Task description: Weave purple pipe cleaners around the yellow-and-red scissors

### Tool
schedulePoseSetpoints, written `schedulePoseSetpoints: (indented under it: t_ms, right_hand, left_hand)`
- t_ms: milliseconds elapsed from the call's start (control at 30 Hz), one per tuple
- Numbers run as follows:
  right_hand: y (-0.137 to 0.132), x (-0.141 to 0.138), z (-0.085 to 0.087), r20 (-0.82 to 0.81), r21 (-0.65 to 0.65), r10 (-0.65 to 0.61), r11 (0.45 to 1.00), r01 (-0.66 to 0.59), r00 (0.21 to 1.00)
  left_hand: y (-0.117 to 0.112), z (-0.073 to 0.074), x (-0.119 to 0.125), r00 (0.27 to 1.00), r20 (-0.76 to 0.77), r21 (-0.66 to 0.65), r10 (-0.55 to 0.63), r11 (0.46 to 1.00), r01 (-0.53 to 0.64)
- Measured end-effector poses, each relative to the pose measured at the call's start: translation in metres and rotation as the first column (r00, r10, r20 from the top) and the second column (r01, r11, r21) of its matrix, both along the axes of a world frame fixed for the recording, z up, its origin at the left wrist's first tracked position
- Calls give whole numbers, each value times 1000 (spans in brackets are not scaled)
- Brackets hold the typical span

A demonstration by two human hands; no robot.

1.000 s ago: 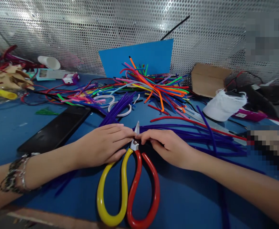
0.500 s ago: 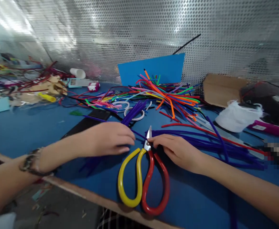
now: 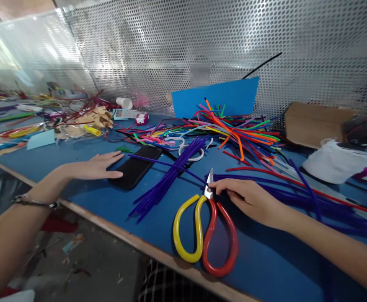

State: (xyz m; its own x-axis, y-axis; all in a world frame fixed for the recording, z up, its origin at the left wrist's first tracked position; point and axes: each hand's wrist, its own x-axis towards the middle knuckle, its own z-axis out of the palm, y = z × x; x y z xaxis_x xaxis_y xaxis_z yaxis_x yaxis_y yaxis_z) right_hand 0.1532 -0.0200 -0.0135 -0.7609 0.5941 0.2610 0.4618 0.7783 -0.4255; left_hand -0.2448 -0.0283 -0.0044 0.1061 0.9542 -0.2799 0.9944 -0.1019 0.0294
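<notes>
My left hand (image 3: 92,167) lies open with its fingers spread on the blue table, just left of a black phone (image 3: 136,167). My right hand (image 3: 249,197) is closed in a pinch at the scissor blades, on the end of a single purple pipe cleaner (image 3: 171,165). That pipe cleaner runs left across the phone's top. The scissors (image 3: 209,191), with one yellow and one red handle, lie flat with the handles toward me. Left of them is a bundle of purple pipe cleaners (image 3: 171,176). More purple pipe cleaners (image 3: 274,188) extend behind my right hand.
Multicoloured pipe cleaners (image 3: 233,130) are heaped before a blue board (image 3: 215,98) by the perforated metal wall. White rings (image 3: 199,157) lie near them. A white mask (image 3: 331,161) and cardboard (image 3: 315,126) are at right. The table's edge (image 3: 114,228) runs along the front.
My left hand has moved left from beside the scissors and opened on the table by the phone. My right hand stays at the blades. The view has shifted left.
</notes>
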Motion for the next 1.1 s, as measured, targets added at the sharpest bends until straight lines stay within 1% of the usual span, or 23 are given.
schedulePoseSetpoints:
  t_ms: [100, 267, 600, 767, 800, 833, 867, 900, 933, 967, 1000, 1033, 1067, 1100]
  right_hand:
    - [0, 1, 0, -7, 0, 18, 1000, -18, 1000]
    - [1, 1, -2, -6, 27, 34, 999, -34, 999]
    - [1, 2, -3, 3, 22, 42, 999, -42, 999]
    - [0, 1, -1, 1, 11, 37, 999, -37, 999]
    - [0, 1, -1, 3, 9, 34, 999, -34, 999]
    - [-1, 1, 0, 4, 6, 31, 1000, -31, 1000]
    - [-1, 1, 0, 3, 3, 29, 1000, -29, 1000]
    - [-1, 1, 0, 1, 1, 28, 1000, -28, 1000]
    - [-1, 1, 0, -3, -2, 28, 1000, -28, 1000]
    - [-1, 1, 0, -7, -3, 31, 1000, -31, 1000]
    - [-1, 1, 0, -10, -5, 35, 999, -35, 999]
    - [-1, 0, 0, -12, -4, 38, 999, -38, 999]
    - [-1, 0, 1, -11, -2, 41, 999, -42, 999]
    - [-1, 0, 1, -8, 4, 43, 999, -43, 999]
  left_hand:
    - [2, 3, 3, 998, -63, -39, 16, 999, -18]
    - [2, 5, 6, 996, -86, -79, 16, 997, -23]
    - [3, 9, 14, 996, -66, -107, 54, 992, -61]
    - [2, 8, 12, 996, -65, -94, 58, 994, -64]
    - [2, 8, 12, 997, -49, -65, 56, 996, -59]
    - [1, 9, 12, 998, -21, -1, 58, 998, -58]
    - [1, 10, 13, 998, 13, 95, 67, 993, -68]
    - [1, 12, 16, 995, 56, 218, 79, 972, -90]
    - [1, 15, 20, 991, 91, 343, 99, 931, -125]
    - [0, 17, 28, 986, 118, 463, 117, 872, -159]
    - [-1, 21, 38, 984, 131, 553, 121, 815, -173]
    - [-3, 24, 51, 986, 139, 649, 93, 744, -161]
    - [-6, 26, 67, 991, 130, 806, -29, 585, -89]
    - [-10, 28, 84, 984, 53, 876, -172, 480, 37]
